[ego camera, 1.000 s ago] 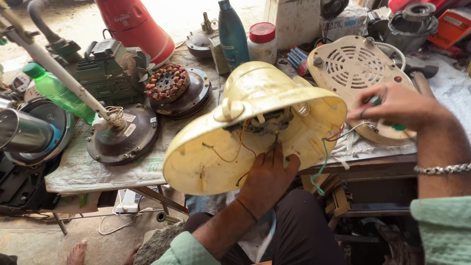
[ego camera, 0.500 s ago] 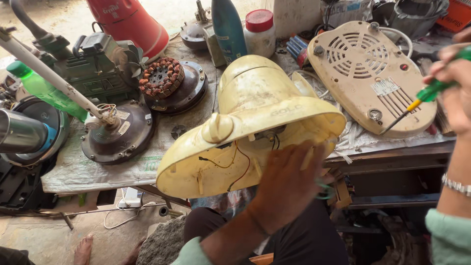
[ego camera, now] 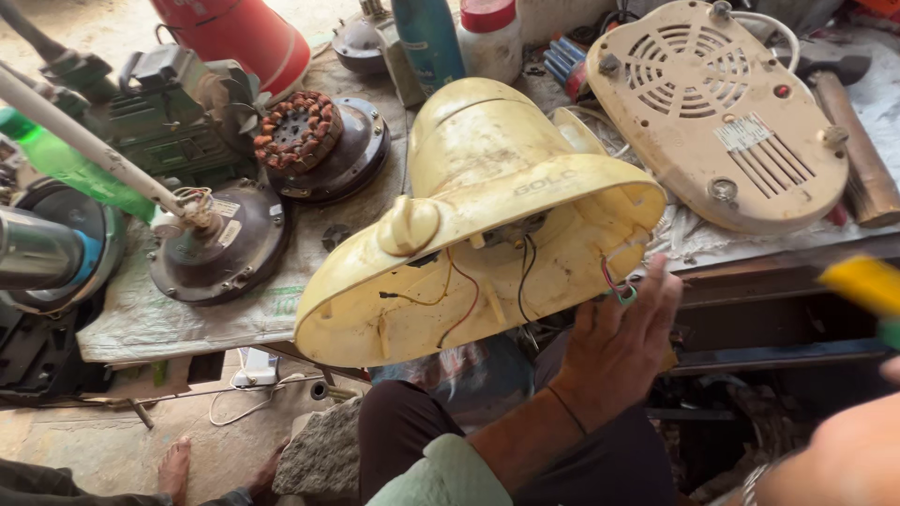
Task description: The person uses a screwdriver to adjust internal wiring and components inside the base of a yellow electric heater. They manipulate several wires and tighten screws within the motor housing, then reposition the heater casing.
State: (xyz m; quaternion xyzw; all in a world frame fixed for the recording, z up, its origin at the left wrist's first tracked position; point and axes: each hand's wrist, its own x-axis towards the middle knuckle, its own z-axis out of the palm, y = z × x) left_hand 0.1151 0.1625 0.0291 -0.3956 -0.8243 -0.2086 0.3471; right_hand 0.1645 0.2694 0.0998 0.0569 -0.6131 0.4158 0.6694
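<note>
A yellow plastic fan housing (ego camera: 487, 215) is tilted over the bench edge, its hollow underside with thin red and black wires facing me. My left hand (ego camera: 614, 351) props it up from below at the right rim, fingers spread against the edge beside a small wire bundle. Blurred in the bottom right corner, my right hand (ego camera: 834, 459) grips a screwdriver with a yellow and green handle (ego camera: 867, 286), well clear of the housing.
A beige vented cover (ego camera: 722, 112) and a hammer (ego camera: 858, 150) lie at the right. A copper-wound stator (ego camera: 300, 131), a dark motor with a rod (ego camera: 220, 244), a green bottle (ego camera: 66, 164) and a red container (ego camera: 239, 37) fill the left. A bare foot (ego camera: 173, 468) shows below.
My right hand carried the screwdriver away from the beige cover, down to the lower right. My left hand slid to the housing's right rim, and the housing tipped further open.
</note>
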